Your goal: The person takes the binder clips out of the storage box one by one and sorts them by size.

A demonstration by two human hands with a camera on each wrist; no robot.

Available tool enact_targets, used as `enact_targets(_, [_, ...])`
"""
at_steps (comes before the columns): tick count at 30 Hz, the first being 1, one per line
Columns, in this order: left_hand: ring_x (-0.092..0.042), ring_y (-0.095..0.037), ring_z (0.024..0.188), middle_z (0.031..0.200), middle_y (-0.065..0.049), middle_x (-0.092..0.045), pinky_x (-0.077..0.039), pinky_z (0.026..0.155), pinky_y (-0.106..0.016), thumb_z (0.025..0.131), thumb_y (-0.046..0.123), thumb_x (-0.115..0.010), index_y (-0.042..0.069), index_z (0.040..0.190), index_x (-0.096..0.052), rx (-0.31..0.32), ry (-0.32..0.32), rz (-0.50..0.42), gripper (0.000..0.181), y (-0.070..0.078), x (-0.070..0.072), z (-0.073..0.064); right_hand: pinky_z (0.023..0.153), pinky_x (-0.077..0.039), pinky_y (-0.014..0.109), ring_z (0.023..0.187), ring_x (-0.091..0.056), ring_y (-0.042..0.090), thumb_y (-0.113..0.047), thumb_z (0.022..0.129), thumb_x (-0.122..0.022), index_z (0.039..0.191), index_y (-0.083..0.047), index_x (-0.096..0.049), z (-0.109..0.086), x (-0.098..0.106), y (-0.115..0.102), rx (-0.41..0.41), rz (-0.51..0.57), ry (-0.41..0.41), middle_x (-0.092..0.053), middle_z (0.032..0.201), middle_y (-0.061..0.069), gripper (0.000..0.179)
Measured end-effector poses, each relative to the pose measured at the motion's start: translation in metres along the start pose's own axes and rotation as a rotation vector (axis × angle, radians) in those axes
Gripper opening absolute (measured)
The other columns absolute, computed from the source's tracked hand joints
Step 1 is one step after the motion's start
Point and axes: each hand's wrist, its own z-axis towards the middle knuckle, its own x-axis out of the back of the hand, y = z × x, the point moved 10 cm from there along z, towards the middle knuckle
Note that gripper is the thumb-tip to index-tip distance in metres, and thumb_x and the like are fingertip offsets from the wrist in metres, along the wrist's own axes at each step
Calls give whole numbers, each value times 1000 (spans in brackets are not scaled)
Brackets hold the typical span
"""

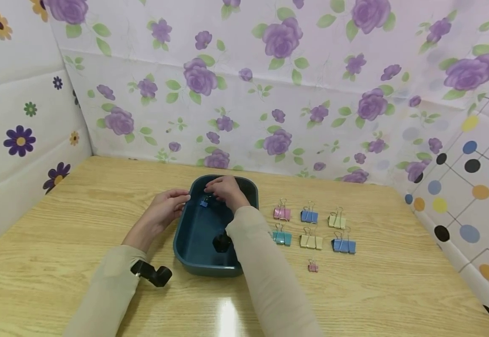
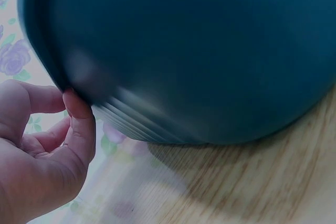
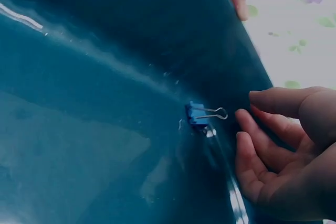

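A dark teal plastic bin (image 1: 181, 255) stands on the table. My left hand (image 1: 163, 211) is at its left side, where thumb and fingers pinch the rim, as the left wrist view shows close up. Inside the bin, a small blue binder clip (image 3: 198, 115) lies in a far corner with its wire handles pointing toward my right hand (image 3: 286, 150). That hand reaches into the bin, fingers loosely bent and apart from the clip, holding nothing. The head view shows the same clip (image 1: 204, 201) just left of the right fingertips.
Right of the bin, larger binder clips lie in two rows: pink (image 1: 282, 214), blue (image 1: 309, 216), pale yellow (image 1: 337, 221), teal (image 1: 282, 238), cream (image 1: 310, 241) and blue (image 1: 344, 246). A tiny pink clip (image 1: 313, 267) lies nearer. Floral cloth (image 1: 244, 93) hangs behind the table.
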Motion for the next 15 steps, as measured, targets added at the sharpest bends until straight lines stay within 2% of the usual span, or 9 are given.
enact_targets(7, [-52,-7,75,104,-5,-50,-47,68,-19,101,12,-51,-8,131,-43,-8,-5,2,37,2,-2,1,77,-51,35,69,-52,16,-3,87,-69,96,1,-74,1,-6,7,-37,-6,-19,-66,85,5,11])
enact_targets(15, [-52,-7,75,103,-5,-51,-46,68,-19,100,12,-51,-7,130,-44,-5,-3,0,37,0,-1,0,70,-50,31,69,-52,16,-1,88,-67,95,1,-75,0,-9,10,-38,-70,-34,-67,84,5,11])
